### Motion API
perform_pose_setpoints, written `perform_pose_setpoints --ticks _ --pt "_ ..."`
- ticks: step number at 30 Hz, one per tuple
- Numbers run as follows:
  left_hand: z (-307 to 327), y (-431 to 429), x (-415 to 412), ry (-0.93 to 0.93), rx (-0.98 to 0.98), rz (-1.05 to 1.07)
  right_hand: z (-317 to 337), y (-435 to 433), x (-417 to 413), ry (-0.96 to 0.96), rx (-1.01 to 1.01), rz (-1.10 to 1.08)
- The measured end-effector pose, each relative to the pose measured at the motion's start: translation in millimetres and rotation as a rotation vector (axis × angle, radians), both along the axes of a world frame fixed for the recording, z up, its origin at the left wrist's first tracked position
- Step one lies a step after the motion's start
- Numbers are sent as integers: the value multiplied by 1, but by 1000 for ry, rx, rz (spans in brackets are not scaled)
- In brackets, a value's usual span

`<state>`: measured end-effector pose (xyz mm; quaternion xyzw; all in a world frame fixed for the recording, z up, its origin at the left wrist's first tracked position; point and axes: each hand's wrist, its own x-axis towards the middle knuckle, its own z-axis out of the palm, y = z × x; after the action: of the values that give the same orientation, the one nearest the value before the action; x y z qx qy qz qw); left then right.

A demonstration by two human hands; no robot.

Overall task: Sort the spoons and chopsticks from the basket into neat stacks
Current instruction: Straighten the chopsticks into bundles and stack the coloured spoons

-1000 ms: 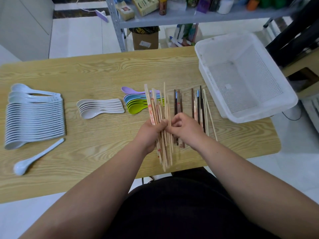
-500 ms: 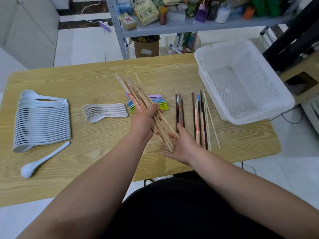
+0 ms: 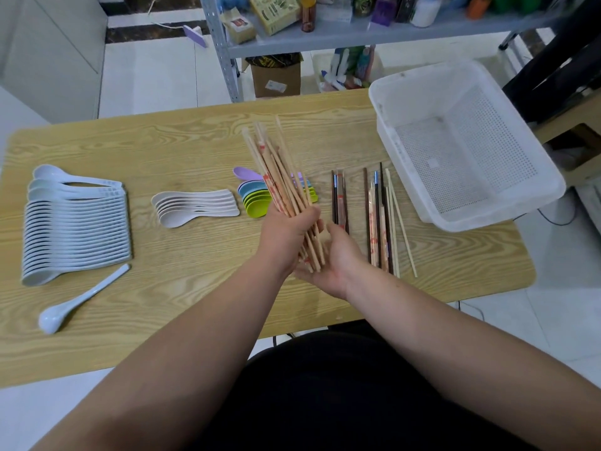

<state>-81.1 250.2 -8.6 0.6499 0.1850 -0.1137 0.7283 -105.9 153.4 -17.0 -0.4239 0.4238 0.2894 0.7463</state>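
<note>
Many chopsticks [image 3: 276, 177] (in left hand [image 3: 286, 236]) partly cover coloured spoons [image 3: 255, 203].

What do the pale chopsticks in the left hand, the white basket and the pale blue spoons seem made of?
Bundle of pale tan chopsticks: probably bamboo or wood, matt, bare apart from red printing. White perforated rectangular basket: likely plastic, smooth, with moulded holes. Row of pale blue soup spoons: smooth with a faint sheen; melamine or glazed ceramic, I cannot tell.

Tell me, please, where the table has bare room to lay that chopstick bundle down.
Bare: table beyond the white spoons; also nearer, between lone spoon and left arm. Crowded: coloured spoons to basket, with chopsticks laid between.
</note>
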Motion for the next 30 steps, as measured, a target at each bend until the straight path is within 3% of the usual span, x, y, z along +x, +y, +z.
perform_pose_setpoints --ticks 2,6,9,12,18,25,30 --pt "2 3 0 -29 79 -37 -2 -6 6 -103 -112 105" --pt "-10 10 -9 -72 371 -226 15 -22 25 -558 -349 219" --pt "-32 12 -14 -112 399 -338 32 -24 35 -868 -373 232" --pt "-48 7 -15 -127 381 -319 39 -20 38 -1073 -491 223" --pt "-78 5 -10 -126 404 -342 12 -6 31 -1229 -819 268" --pt "-86 12 -15 -207 510 -427 -13 0 19 -1253 -830 239" --pt "-71 9 -16 -143 487 -430 -14 7 18 -1230 -825 268"
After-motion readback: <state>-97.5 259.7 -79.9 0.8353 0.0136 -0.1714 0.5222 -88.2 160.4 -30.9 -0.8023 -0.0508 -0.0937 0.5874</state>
